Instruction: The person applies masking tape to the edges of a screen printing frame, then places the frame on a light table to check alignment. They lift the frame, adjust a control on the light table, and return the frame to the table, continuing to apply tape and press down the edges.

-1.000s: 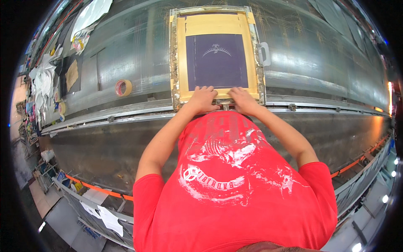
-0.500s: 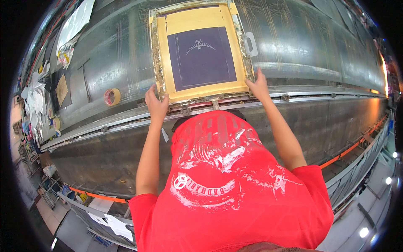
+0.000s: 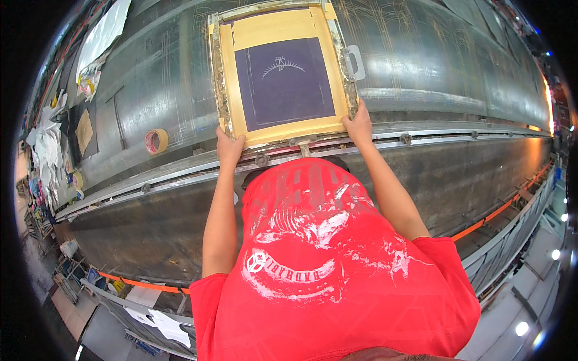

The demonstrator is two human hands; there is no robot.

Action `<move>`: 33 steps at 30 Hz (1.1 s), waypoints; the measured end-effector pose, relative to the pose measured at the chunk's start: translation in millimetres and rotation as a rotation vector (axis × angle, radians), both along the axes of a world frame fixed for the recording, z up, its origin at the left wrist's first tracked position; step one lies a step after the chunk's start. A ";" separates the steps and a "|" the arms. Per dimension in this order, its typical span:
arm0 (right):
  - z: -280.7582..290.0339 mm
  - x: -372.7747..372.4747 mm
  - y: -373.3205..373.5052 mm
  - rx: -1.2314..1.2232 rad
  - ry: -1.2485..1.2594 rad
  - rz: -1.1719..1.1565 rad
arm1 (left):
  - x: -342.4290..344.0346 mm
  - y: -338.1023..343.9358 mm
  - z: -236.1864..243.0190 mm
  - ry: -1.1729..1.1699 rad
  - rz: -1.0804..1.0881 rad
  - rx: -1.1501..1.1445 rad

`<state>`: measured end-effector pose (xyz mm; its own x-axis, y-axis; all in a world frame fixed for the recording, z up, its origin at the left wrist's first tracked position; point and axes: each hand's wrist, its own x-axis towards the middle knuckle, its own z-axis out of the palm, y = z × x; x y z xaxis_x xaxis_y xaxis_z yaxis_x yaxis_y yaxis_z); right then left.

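A screen printing frame [image 3: 221,99] lies flat on the long dark table. Its edges are crusted, and yellow tape borders a dark purple mesh [image 3: 286,99] that carries a pale, spiky curved design. My left hand [image 3: 230,148] grips the frame's near left corner, thumb on the top and fingers wrapped around the outer side. At the near right corner, my right hand [image 3: 359,125] holds the frame the same way. Both hands' fingertips are partly hidden by the frame.
A roll of tape [image 3: 156,141] lies left of the frame. Beside the frame's right side is a pale handle-shaped piece [image 3: 355,62]. A metal rail [image 3: 421,138] with bolts runs along the table's near edge. Crumpled white sheets [image 3: 47,141] hang at the far left.
Both hands, near the frame's corners with fingers apart before, have closed around them. The view has shifted slightly, so the frame appears a little further left.
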<state>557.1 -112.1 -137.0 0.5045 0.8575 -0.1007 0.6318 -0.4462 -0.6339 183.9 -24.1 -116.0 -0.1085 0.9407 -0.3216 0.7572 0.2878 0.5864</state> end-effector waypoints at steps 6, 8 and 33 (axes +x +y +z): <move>0.0 1.4 1.1 0.009 0.041 -0.003 | -6.7 -1.8 -13.7 -0.007 0.005 0.053; -4.4 10.4 -0.9 0.050 0.088 0.045 | -7.8 -2.8 -13.1 -0.062 0.010 0.047; 45.3 41.1 111.5 -0.245 -0.880 1.111 | 0.6 -0.9 -3.7 -0.025 0.040 0.040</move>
<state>598.2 -0.5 -91.6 -0.4268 0.8482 -0.3137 0.8576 0.4897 0.1572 184.5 -25.0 -119.7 -0.1386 0.9478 -0.2873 0.7304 0.2938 0.6166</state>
